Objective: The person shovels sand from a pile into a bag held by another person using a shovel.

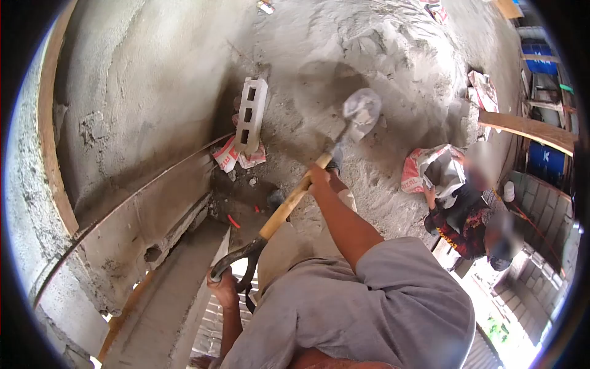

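Observation:
Both my hands hold a shovel (286, 211) that runs diagonally from lower left to upper right. My left hand (225, 289) is closed around the dark grip at its top end. Farther down, my right hand (318, 177) wraps the wooden shaft near the metal neck. The shovel's blade (362, 114) is over the grey sand or cement-like material (393, 67). It looks pale and dusty; whether it carries a load I cannot tell.
A hollow concrete block (251, 114) stands on a red-and-white sack (228, 155) by the left wall. At right, another person (458, 227) holds an open cement sack (413, 172). A wooden plank (528, 130) and blue drums (547, 161) are beyond.

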Available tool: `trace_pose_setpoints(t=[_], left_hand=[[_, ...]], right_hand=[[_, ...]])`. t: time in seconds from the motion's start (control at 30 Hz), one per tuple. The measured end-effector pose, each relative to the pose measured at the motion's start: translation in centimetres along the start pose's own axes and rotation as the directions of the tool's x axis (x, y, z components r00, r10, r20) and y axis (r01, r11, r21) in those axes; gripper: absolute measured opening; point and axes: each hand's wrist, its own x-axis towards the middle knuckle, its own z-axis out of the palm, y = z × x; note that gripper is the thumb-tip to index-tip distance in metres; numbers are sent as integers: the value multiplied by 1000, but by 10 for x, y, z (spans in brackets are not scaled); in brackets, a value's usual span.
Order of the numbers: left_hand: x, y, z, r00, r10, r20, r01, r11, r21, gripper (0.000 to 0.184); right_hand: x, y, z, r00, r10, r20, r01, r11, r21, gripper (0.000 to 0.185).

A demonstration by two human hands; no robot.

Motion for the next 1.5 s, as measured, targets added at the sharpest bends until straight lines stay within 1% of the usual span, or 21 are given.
trace_pose_setpoints(t=[0.07,0.1,0.17,0.2,0.23,0.3,0.33,0.4,0.47,0.5,0.53,0.57,0.6,0.7,0.77,0.83,0.87,0.97,1.03,1.37,1.5], left_hand=[[-16,0,-12,975,-207,-76,191,965,-180,12],[-24,2,-18,973,-217,-85,198,962,-185,12],[-37,2,-27,886,-461,-55,398,816,-418,16],[-42,-12,-40,805,-594,-16,515,711,-478,21],[-45,-25,-47,798,-603,-23,517,703,-489,21],[-51,-60,-61,625,-773,107,633,422,-649,27],[-60,-99,-75,677,-684,273,692,464,-553,42],[-61,-9,-38,699,-673,243,678,516,-523,49],[-63,-74,-43,603,-713,357,761,379,-527,59],[-64,-105,-45,549,-727,411,797,309,-519,64],[-57,-90,-37,620,-699,356,769,450,-454,63],[-52,-83,-32,686,-661,304,724,579,-375,62],[-48,-91,-33,716,-586,380,698,601,-389,61],[-35,-106,-37,706,-586,398,708,601,-372,57],[-31,-116,-45,714,-585,385,700,587,-407,55],[-28,-132,-53,763,-553,335,646,673,-360,52],[-25,-147,-57,713,-628,313,694,568,-442,49],[-21,-170,-68,715,-638,286,688,568,-453,47],[-20,-173,-69,716,-638,283,685,562,-464,47],[-19,-176,-53,747,-596,296,660,608,-441,51],[-8,-174,-48,745,-602,288,665,637,-390,51]], right_hand=[[-25,22,17,997,42,63,-36,995,-92,19],[-42,34,24,995,49,89,-42,996,-78,19],[-75,51,28,991,59,119,-50,996,-80,20],[-91,58,27,931,159,330,-174,985,17,19],[-98,67,29,817,226,531,-315,945,82,19],[-92,93,37,785,234,573,-309,950,35,21],[-92,101,45,882,144,449,-126,990,-69,21],[-85,105,62,943,22,333,52,976,-209,22],[-70,98,75,940,-292,173,329,655,-680,30],[-60,91,79,924,-343,170,341,539,-770,33],[-48,84,84,903,-391,176,343,412,-844,37],[-43,77,87,902,-391,183,343,394,-853,37],[-37,72,89,896,-384,225,361,329,-873,38],[-48,56,97,870,-402,285,387,197,-901,39],[-46,44,102,844,-440,305,402,144,-904,38],[-41,26,108,830,-432,352,429,91,-899,40],[-27,18,111,827,-436,354,431,89,-898,40],[9,-11,110,794,-443,416,462,-4,-887,41],[5,-39,104,762,-365,535,513,-165,-842,39],[6,-70,52,829,-286,481,489,-48,-871,30],[-31,-93,45,835,-231,500,492,-95,-865,32]])
